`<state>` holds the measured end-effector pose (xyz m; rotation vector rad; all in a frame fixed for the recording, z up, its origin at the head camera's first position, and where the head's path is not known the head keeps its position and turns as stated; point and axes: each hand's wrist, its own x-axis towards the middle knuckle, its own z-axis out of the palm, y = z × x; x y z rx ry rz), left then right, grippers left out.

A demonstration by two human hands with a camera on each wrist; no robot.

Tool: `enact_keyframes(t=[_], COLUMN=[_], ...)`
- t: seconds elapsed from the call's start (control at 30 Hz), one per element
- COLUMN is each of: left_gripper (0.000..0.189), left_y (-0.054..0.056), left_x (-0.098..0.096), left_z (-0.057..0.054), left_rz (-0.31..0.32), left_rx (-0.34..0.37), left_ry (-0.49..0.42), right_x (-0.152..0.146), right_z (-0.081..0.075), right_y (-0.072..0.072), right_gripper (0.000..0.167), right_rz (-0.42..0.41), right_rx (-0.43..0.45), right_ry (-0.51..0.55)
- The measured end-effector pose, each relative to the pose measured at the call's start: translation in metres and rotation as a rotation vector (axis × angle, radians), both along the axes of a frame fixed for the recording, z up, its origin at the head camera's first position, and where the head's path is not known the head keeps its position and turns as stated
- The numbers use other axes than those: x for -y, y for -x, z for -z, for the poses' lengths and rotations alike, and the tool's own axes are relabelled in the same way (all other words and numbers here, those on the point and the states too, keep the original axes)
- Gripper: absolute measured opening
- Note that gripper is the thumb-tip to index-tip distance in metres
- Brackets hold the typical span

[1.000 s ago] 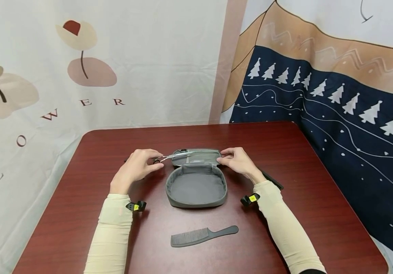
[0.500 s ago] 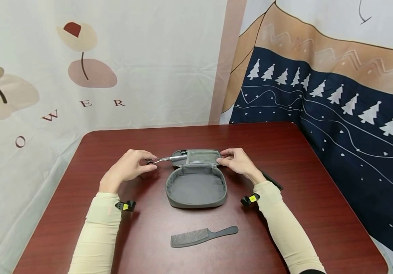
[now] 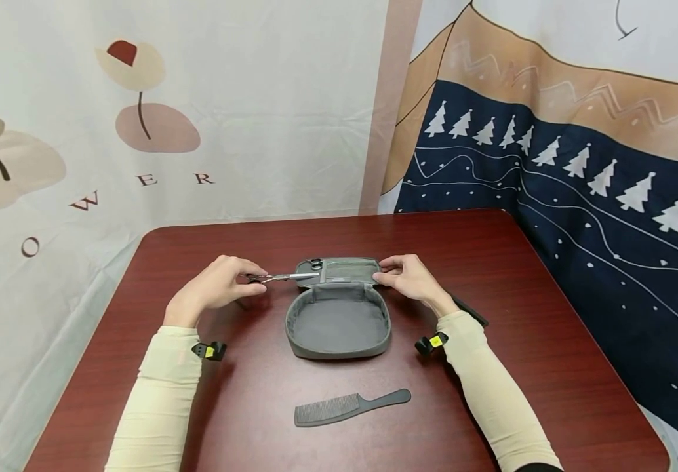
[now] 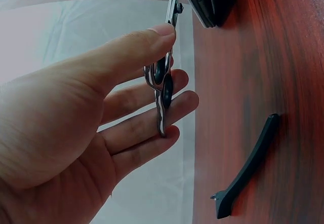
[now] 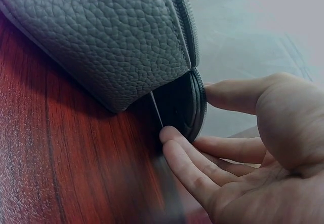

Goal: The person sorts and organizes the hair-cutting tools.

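A grey zip case (image 3: pixel 339 347) stands open on the table, its lid (image 3: pixel 351 270) folded back at the far side. My left hand (image 3: pixel 218 285) pinches the handles of silver scissors (image 3: pixel 282 277) between thumb and fingers, left of the lid. Their blades point right over the lid, ending around the edge of its mesh pocket. In the left wrist view, the thumb lies across the scissors (image 4: pixel 163 77). Another dark finger ring (image 3: pixel 316 263) shows at the lid's top left. My right hand (image 3: pixel 410 278) pinches the lid's right edge; in the right wrist view, thumb and fingertips lie on either side of its zipped rim (image 5: pixel 200 105).
A grey comb (image 3: pixel 351 406) lies on the table in front of the case. A slim black tool (image 4: pixel 248 168) rests on the table below the left hand. Beside the right wrist lies a long dark object (image 3: pixel 470 309). Printed curtains hang behind the table.
My left hand has moved left with the scissors, and their blades have shifted left from across the lid to the pocket's edge. The right hand stays at the lid's edge.
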<state>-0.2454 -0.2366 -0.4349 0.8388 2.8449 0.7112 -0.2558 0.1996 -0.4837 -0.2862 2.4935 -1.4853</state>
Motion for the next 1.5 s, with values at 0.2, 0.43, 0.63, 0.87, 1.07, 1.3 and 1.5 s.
enact_keyframes(t=[0.2, 0.43, 0.63, 0.87, 1.07, 1.3, 1.5], left_gripper=[0.026, 0.027, 0.028, 0.028, 0.028, 0.029, 0.031], left_y=[0.004, 0.006, 0.006, 0.005, 0.005, 0.007, 0.009], left_x=[-0.002, -0.004, -0.004, -0.005, -0.008, -0.01, -0.01], left_z=[-0.002, -0.004, -0.006, -0.006, -0.005, -0.001, 0.002], left_rz=[0.039, 0.071, 0.095, 0.114, 0.129, 0.13, 0.117], left_rx=[-0.011, 0.002, 0.025, 0.042, 0.027, 0.051, 0.09], left_ry=[0.0, 0.001, 0.0, -0.007, -0.007, -0.017, -0.023], right_x=[0.0, 0.0, 0.0, 0.001, 0.002, 0.002, 0.002], right_z=[-0.001, -0.001, -0.002, -0.002, -0.002, -0.002, -0.002], right_y=[0.0, 0.002, 0.002, 0.002, 0.001, 0.0, 0.0], right_gripper=[0.053, 0.053, 0.052, 0.053, 0.053, 0.053, 0.054], right_rz=[0.002, 0.003, 0.007, 0.005, 0.005, 0.005, 0.005], right_rx=[-0.002, 0.002, 0.005, 0.002, 0.003, 0.005, 0.003], right_ry=[0.001, 0.0, -0.003, -0.003, -0.011, -0.012, -0.011])
